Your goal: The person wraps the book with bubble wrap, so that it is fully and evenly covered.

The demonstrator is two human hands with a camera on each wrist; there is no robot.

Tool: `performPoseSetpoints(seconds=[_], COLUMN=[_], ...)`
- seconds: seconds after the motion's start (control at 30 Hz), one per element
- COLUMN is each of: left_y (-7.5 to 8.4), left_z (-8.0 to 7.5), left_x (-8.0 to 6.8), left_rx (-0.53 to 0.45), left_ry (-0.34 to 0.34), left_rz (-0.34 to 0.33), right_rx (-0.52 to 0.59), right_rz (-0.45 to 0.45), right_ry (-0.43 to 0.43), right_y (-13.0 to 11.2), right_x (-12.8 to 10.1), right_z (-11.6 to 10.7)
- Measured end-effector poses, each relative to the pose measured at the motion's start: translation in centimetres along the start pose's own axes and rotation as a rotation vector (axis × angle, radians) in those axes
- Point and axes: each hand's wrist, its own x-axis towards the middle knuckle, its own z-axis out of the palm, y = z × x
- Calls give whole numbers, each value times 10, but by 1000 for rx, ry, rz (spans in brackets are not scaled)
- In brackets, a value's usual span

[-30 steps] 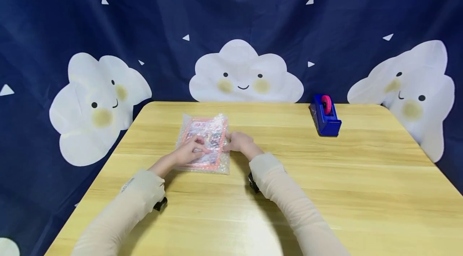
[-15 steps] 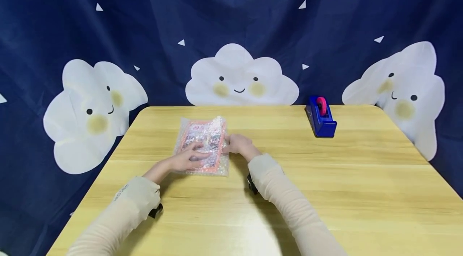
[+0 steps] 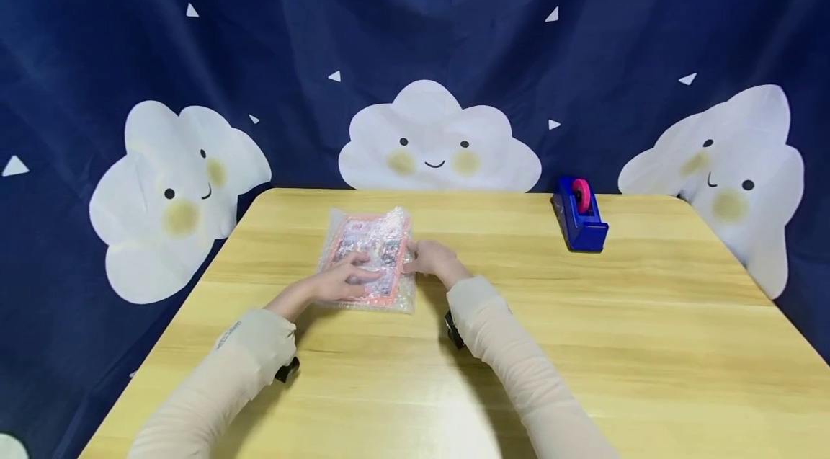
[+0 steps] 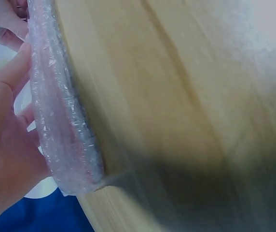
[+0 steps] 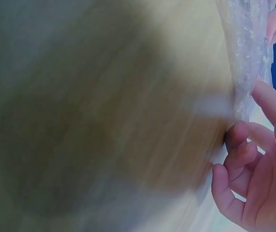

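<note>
A bubble-wrapped packet [image 3: 369, 257] lies flat on the desk [image 3: 583, 329], left of centre. The left hand [image 3: 340, 280] rests on top of it with fingers spread straight, while the right hand [image 3: 431, 259] pinches its edge at 3 o'clock. A tape dispenser [image 3: 579, 214] stands well apart at 2 o'clock.

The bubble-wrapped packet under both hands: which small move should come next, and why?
Probably the right hand should press the wrap's loose right edge flat. The left hand lies on top of the bubble-wrapped packet; the tape dispenser stands apart, untouched.

Bright, even light; glare patch on the near counter [image 3: 454, 408]. Head view bends at edges. Both wrist views blurred, with dark shadows.
</note>
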Motion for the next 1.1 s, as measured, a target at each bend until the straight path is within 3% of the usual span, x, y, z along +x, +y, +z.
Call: performPoseSetpoints(seconds=[0.27,0.37,0.57,0.7,0.8,0.93,1.03,1.1], left_y=[8,7,-1,-8,-12,-18,-20,-19], left_z=[1,4,1,-5,-6,-4,-2,-1], left_x=[7,5,8,13,15,16,16,15], left_rx=[126,125,48,-126,-288,-396,-395,-332], left_ry=[-35,-55,-36,-8,50,254,421,483], left_rz=[-27,-36,15,57,48,-24,-53,-38], right_rx=[123,147,143,123,109,150,170,138], right_rz=[13,12,-13,-33,-47,-31,-69,-105], right_ry=[-23,-16,-8,-2,10,15,19,16], right_y=[11,16,21,22,22,23,25,26], right_x=[-1,-1,4,6,7,8,6,2], right_z=[-7,-4,-5,-9,-11,-11,-13,-17])
